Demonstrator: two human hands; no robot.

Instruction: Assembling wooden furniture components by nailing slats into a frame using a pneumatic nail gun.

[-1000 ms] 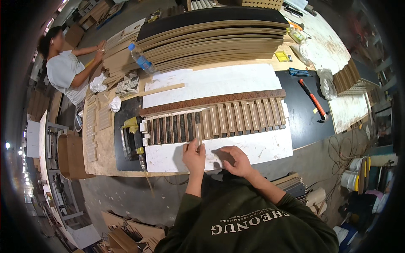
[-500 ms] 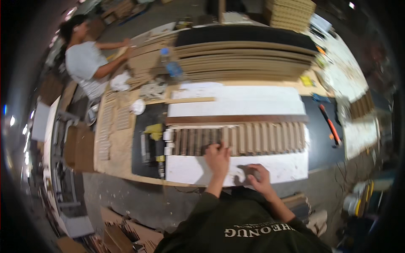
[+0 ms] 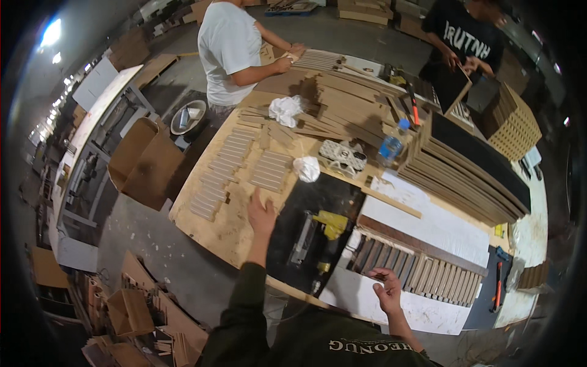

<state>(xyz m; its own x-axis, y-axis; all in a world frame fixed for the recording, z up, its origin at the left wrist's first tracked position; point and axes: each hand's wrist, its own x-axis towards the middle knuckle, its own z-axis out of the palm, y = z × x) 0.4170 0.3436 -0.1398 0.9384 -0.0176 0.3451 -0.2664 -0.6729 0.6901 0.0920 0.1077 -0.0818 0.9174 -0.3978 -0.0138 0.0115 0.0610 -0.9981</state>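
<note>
My left hand (image 3: 262, 213) is over the bare plywood on the left, fingers stretched and apart, just below a small group of light grooved strips (image 3: 270, 170). A longer stepped row of such strips (image 3: 223, 173) lies to its left. Nothing shows in that hand. My right hand (image 3: 386, 291) hovers at the front edge of a row of upright strips, thumb and bent fingers apart, with nothing visible in it. The row's left strips (image 3: 384, 259) are dark and its right ones (image 3: 445, 279) light brown. A long brown board (image 3: 422, 244) runs along their back.
A black-and-silver tool (image 3: 302, 238) and a yellow piece (image 3: 332, 225) lie on a black panel between my hands. Beyond are a water bottle (image 3: 391, 147), crumpled white paper (image 3: 285, 111) and stacked boards (image 3: 455, 177). Two people, one in white (image 3: 227, 52), one in black (image 3: 468, 43), work across the table.
The view has swung left. My left hand has left the strip row for the plywood on the left. My right hand has moved up to the row from the white surface in front.
</note>
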